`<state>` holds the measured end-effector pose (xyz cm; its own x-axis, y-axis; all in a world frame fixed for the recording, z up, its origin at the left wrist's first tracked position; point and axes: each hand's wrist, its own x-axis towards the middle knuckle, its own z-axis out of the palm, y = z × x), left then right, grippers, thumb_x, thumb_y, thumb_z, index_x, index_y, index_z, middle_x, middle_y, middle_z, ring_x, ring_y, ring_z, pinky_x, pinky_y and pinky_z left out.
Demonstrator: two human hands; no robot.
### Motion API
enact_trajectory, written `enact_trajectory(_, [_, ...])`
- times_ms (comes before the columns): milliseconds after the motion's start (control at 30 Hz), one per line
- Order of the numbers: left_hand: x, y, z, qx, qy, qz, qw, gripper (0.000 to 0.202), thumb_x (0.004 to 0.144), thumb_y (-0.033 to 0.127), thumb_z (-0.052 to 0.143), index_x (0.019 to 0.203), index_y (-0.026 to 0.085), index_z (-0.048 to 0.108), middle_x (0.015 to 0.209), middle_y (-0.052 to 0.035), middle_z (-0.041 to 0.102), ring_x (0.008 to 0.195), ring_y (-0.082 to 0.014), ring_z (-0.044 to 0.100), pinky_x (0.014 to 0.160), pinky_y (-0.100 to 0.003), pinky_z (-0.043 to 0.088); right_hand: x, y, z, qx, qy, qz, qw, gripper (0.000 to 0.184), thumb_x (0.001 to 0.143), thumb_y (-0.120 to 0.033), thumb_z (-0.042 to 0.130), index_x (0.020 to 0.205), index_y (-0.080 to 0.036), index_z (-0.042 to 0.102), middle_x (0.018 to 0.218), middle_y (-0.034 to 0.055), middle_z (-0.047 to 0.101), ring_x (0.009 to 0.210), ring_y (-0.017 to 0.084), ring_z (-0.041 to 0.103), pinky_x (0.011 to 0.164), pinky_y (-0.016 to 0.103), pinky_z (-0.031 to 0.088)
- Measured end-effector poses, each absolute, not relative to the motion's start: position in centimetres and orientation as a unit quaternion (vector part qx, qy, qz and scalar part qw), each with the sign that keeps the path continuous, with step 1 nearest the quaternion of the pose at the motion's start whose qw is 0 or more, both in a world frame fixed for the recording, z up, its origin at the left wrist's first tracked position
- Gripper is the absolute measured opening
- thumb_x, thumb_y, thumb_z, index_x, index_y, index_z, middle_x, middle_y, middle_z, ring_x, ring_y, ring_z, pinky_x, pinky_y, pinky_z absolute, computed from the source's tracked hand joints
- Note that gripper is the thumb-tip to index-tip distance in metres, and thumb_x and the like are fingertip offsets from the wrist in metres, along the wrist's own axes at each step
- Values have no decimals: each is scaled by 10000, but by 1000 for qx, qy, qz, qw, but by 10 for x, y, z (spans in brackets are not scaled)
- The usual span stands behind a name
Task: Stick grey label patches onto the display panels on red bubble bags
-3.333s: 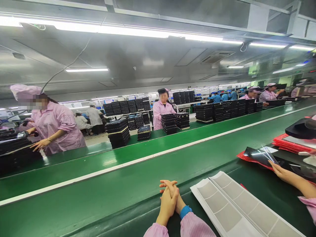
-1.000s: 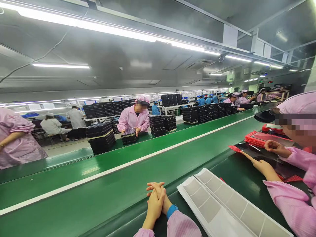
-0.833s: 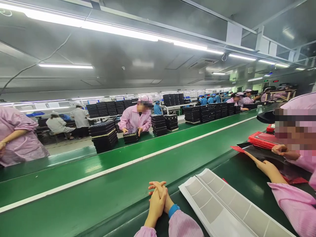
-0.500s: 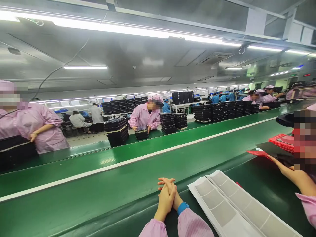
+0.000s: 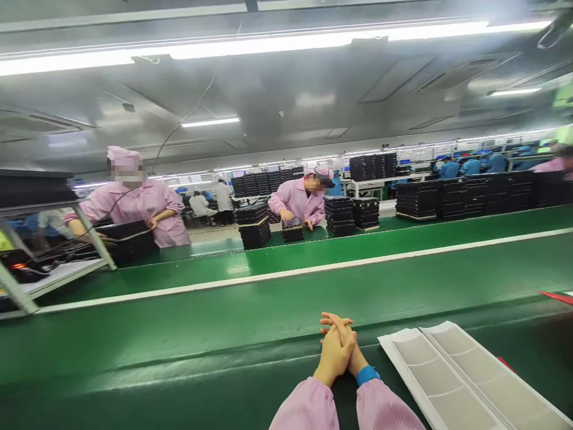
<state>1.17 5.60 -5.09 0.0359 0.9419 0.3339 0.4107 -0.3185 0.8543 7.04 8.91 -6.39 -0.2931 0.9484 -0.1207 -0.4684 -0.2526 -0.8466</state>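
Note:
My left hand [image 5: 332, 353] and my right hand [image 5: 356, 357] are clasped together, their fingers interlaced and nothing seen between them. A blue band [image 5: 367, 375] circles my right wrist. Both wrists rest over the dark green near edge of the work surface [image 5: 215, 388]. Close by on the right lie white sheets with grey rectangular panels [image 5: 465, 364], side by side in two strips, untouched by either hand.
A green belt [image 5: 250, 310] with a white dividing strip [image 5: 286, 272] runs across. Beyond it, one co-worker [image 5: 299, 200] handles a black stack [image 5: 293, 230]; another [image 5: 134, 209] stands left near a metal shelf [image 5: 96, 239]. Black stacks [image 5: 416, 200] line the far side. A red piece [image 5: 557, 297] shows right.
The view has swung left, bringing the metal shelf in and taking the right-hand co-worker out. My hands stay clasped. The co-worker opposite has shifted a hand on the black stack.

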Motion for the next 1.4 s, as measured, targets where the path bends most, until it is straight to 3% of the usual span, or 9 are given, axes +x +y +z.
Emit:
enact_trajectory(167, [11, 56, -54, 665, 512, 472, 269, 370, 802, 328, 449, 1131, 188, 544, 1115, -70, 587, 1029, -199, 528, 925, -321, 397, 60, 95, -81, -322, -357, 734, 480, 466, 706, -532, 557, 1071, -243, 565, 1060, 49, 570, 877, 216, 581, 654, 326, 500])
enact_trajectory(367, [10, 55, -53, 667, 524, 463, 259, 389, 789, 343, 464, 1140, 199, 550, 1095, -79, 593, 996, -219, 544, 894, -351, 412, 62, 107, -88, -337, -339, 749, 458, 510, 630, -534, 615, 1035, -227, 566, 1042, 81, 561, 820, 234, 576, 606, 348, 503])
enact_trajectory(700, [10, 53, -56, 662, 529, 459, 266, 372, 781, 352, 482, 1120, 214, 551, 1077, -43, 594, 976, -210, 552, 876, -358, 430, 65, 102, -82, -339, -347, 756, 439, 476, 694, -528, 580, 1074, -246, 528, 1160, 70, 500, 913, 235, 547, 636, 330, 512])
enact_trajectory(1400, [10, 54, -55, 665, 526, 464, 257, 355, 789, 348, 484, 1114, 224, 557, 1083, -38, 596, 997, -202, 549, 894, -336, 420, 65, 105, -88, -332, -351, 753, 447, 518, 680, -538, 591, 1106, -249, 530, 1118, 56, 535, 888, 229, 567, 650, 346, 514])
